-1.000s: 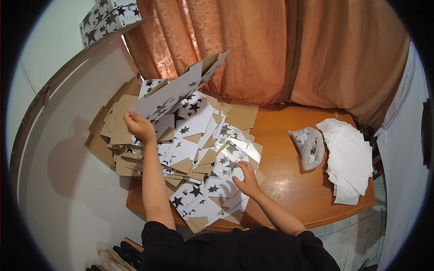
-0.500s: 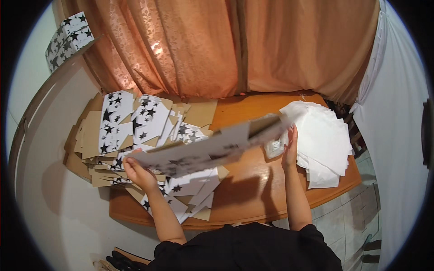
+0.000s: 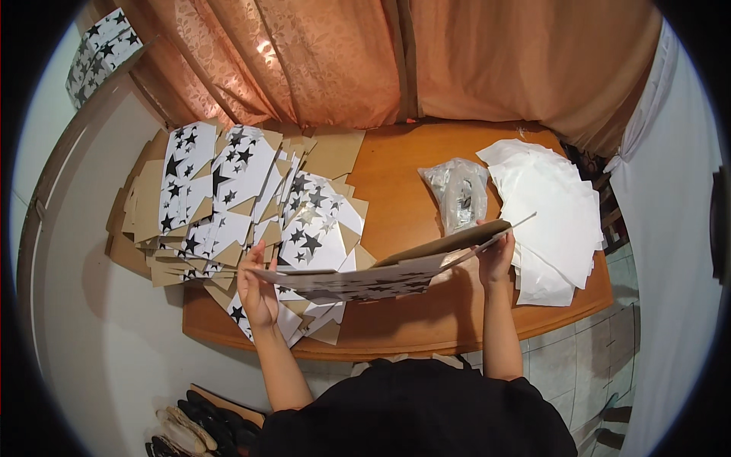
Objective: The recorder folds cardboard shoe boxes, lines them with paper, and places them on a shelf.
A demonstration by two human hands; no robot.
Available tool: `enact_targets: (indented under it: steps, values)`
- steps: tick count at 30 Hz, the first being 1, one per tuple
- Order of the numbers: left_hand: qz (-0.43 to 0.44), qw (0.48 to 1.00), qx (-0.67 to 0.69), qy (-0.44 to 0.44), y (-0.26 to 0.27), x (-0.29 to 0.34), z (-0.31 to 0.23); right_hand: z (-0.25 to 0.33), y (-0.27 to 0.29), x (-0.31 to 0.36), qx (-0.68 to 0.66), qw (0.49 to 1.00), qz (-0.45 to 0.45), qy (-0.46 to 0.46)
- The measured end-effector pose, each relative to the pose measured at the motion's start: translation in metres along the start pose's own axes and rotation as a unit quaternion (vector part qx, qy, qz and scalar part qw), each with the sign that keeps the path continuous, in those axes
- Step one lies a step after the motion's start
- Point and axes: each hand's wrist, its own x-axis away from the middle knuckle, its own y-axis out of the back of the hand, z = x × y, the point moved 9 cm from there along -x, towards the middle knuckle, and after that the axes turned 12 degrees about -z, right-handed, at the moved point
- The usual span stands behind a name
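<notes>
A folded cardboard piece (image 3: 365, 286), white with black stars outside and brown inside, is held nearly level above the near middle of the table. My left hand (image 3: 257, 289) grips its left end, fingers pointing up behind the edge. My right hand (image 3: 496, 257) is closed on its right end, where a flap stands up at a slant. A clear plastic bag (image 3: 459, 190) lies just beyond the cardboard, its contents hard to make out. Left of it spreads a heap of similar star-printed cardboard blanks (image 3: 311, 221), partly hidden behind my left hand.
A fanned stack of white sheets (image 3: 550, 221) lies on the right of the wooden table (image 3: 392, 164). Orange curtains (image 3: 327, 61) hang behind. Star-printed boxes (image 3: 103, 49) sit on a ledge at upper left. Shoes (image 3: 202, 423) are on the floor at lower left.
The cardboard piece has come nearer to me and levelled out from its tilt. My right hand has lowered, and the plastic bag now shows beyond the cardboard. The view has shifted slightly.
</notes>
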Motion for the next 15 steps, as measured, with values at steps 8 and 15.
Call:
enact_targets:
  steps: [8,15]
  values:
    - [-0.330,0.928,-0.094,-0.146,0.049,0.018,-0.012,-0.002,-0.040,0.020,0.067,0.997,0.040,0.014]
    - [-0.169,0.962,-0.112,-0.181,-0.018,0.046,0.032,-0.025,-0.025,0.037,0.210,0.974,-0.012,0.084]
